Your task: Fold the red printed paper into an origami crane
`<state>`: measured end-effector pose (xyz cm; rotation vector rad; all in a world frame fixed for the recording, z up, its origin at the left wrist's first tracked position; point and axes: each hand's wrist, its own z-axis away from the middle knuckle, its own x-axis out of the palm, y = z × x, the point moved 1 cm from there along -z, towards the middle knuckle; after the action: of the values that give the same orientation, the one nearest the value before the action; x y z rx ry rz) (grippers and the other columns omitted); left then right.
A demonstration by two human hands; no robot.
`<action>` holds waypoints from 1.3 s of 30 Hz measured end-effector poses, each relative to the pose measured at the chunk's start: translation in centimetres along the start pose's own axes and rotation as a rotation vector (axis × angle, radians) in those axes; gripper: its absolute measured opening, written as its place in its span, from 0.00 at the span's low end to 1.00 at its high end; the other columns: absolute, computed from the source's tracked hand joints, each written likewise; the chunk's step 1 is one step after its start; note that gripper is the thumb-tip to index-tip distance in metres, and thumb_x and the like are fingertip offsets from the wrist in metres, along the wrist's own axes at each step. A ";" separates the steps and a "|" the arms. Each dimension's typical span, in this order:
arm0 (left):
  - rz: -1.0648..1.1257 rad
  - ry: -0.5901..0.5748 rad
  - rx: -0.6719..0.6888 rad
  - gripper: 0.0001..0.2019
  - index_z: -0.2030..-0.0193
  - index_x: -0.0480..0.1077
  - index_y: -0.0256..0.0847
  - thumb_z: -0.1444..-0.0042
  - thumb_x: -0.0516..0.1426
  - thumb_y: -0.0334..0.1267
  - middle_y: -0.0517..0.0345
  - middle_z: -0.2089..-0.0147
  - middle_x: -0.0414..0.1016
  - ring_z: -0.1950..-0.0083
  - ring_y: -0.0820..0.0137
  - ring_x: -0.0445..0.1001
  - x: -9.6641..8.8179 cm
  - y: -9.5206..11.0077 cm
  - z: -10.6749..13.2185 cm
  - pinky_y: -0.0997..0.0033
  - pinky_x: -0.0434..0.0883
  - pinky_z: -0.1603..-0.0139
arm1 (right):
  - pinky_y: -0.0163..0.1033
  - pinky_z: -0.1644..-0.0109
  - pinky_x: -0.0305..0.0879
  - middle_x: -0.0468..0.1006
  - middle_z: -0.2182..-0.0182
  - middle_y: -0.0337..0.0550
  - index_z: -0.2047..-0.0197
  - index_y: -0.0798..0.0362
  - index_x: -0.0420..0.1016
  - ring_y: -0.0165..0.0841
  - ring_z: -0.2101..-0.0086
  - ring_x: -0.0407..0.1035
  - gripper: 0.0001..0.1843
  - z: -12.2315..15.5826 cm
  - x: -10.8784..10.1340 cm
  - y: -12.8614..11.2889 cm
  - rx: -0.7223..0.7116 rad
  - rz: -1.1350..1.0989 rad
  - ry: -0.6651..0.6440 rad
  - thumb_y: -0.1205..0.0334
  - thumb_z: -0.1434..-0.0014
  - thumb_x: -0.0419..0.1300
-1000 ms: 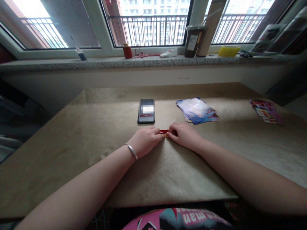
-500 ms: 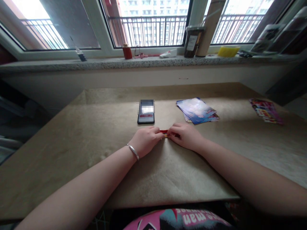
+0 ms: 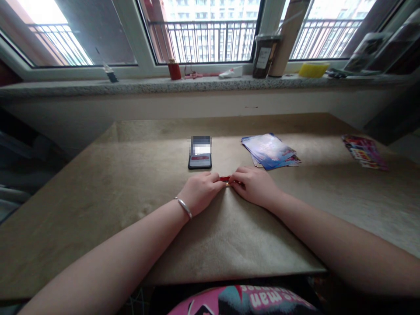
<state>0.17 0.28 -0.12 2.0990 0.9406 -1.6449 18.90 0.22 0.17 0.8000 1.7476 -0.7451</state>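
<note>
Left hand (image 3: pixel 202 189) and right hand (image 3: pixel 254 186), fingers nearly closed: pinch opposite ends of small red strip (image 3: pixel 225 178); phone (image 3: pixel 200 161) lies beyond.

The one legible text is the letter group "man" — white lettering on the pink-and-grey garment (image 3: pixel 243 302) at the lower edge of the view — while the characters beside it and the line above it are too cropped or distorted to read. The white label (image 3: pixel 263 58) on the dark container (image 3: pixel 261 71) bears marks too small to decipher. The display of the phone (image 3: pixel 200 153) is pixelated in its upper part and illegible below; any lettering on the colourful right-hand cards (image 3: pixel 364 153) cannot be resolved.
</note>
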 end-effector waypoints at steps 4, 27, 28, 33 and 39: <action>0.004 -0.011 0.003 0.08 0.61 0.72 0.44 0.38 0.52 0.37 0.60 0.67 0.69 0.67 0.72 0.66 0.1 0.1 0.0 0.74 0.63 0.69 | 0.36 0.65 0.54 0.76 0.68 0.40 0.67 0.50 0.75 0.32 0.66 0.68 0.11 0.0 0.3 0.1 0.011 -0.004 -0.006 0.59 0.40 0.52; -0.040 -0.112 0.093 0.10 0.56 0.71 0.39 0.39 0.50 0.33 0.54 0.61 0.71 0.62 0.67 0.68 -1.1 0.5 -0.3 0.66 0.67 0.62 | 0.38 0.64 0.55 0.76 0.65 0.44 0.63 0.51 0.78 0.34 0.64 0.64 0.13 0.3 -0.4 -0.6 -0.119 0.115 -0.036 0.63 0.39 0.51; -0.049 -0.111 0.100 0.10 0.56 0.71 0.39 0.39 0.50 0.33 0.54 0.61 0.71 0.61 0.66 0.69 -1.2 0.4 -0.3 0.65 0.67 0.61 | 0.38 0.64 0.55 0.76 0.65 0.44 0.62 0.51 0.78 0.34 0.64 0.65 0.13 0.3 -0.5 -0.6 -0.114 0.117 -0.039 0.64 0.39 0.51; -0.033 -0.147 0.123 0.10 0.56 0.71 0.41 0.40 0.50 0.33 0.54 0.63 0.72 0.62 0.68 0.70 -1.8 0.0 -0.2 0.67 0.67 0.62 | 0.37 0.66 0.55 0.77 0.65 0.41 0.63 0.49 0.78 0.32 0.65 0.67 0.13 0.6 -0.7 -0.1 -0.090 0.068 -0.052 0.63 0.40 0.52; -0.062 -0.185 0.104 0.10 0.57 0.72 0.38 0.41 0.51 0.32 0.52 0.62 0.71 0.63 0.67 0.69 -2.2 0.5 -0.3 0.67 0.67 0.66 | 0.36 0.64 0.57 0.77 0.65 0.42 0.65 0.49 0.78 0.32 0.64 0.68 0.13 0.4 -0.5 -0.1 -0.080 0.040 -0.037 0.63 0.40 0.52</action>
<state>0.44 -0.57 2.01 1.9575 0.8859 -1.9201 19.17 -0.27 0.50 0.7599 1.7125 -0.6560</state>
